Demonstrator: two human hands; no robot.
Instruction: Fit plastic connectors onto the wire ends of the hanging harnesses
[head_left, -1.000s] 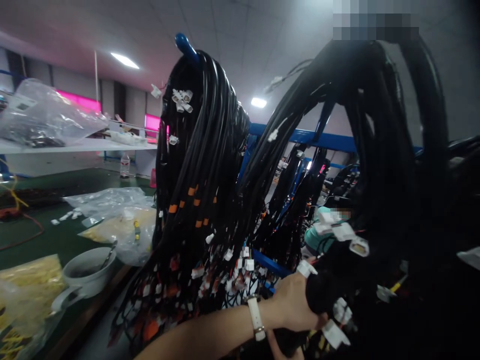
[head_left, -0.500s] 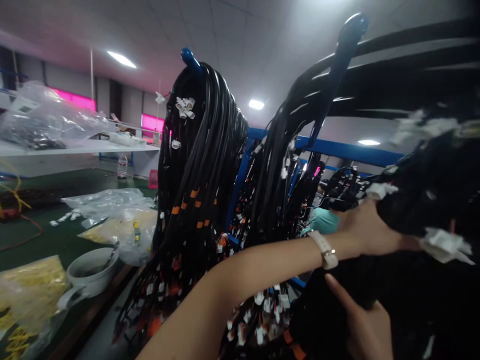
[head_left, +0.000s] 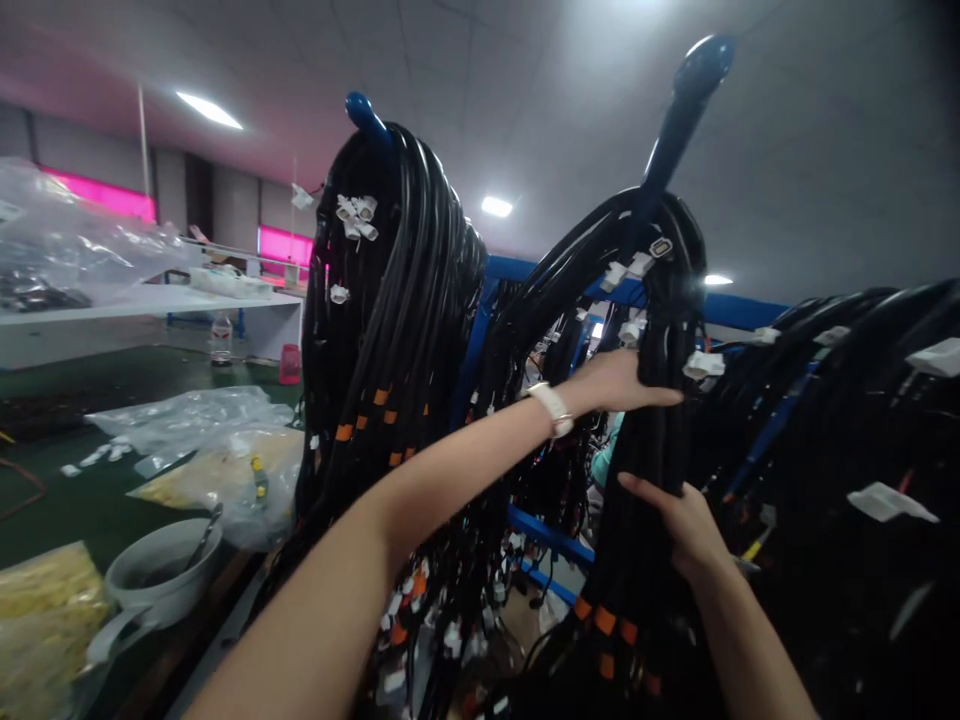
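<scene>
A thick bundle of black wire harnesses (head_left: 660, 320) drapes over a blue peg (head_left: 679, 120) at the right, with white connectors near its top and orange tape bands lower down. Around its upper part is my left hand (head_left: 619, 383), the thumb lying across the front and the fingers partly hidden. My right hand (head_left: 686, 525) grips the same bundle lower down from the right, most of its fingers out of sight. A white band circles my left wrist.
Another harness bundle (head_left: 405, 300) hangs on a blue peg to the left. More harnesses (head_left: 847, 400) hang at right. A green table (head_left: 67, 480) at left holds a cup (head_left: 165, 570), plastic bags and a bottle (head_left: 220, 340). Blue rails (head_left: 555, 540) run behind; part of a person in turquoise shows there.
The harness bundle at right now hangs over the peg instead of stretching off to the right. My left hand has shifted left from a white connector; my right hand has risen onto the bundle.
</scene>
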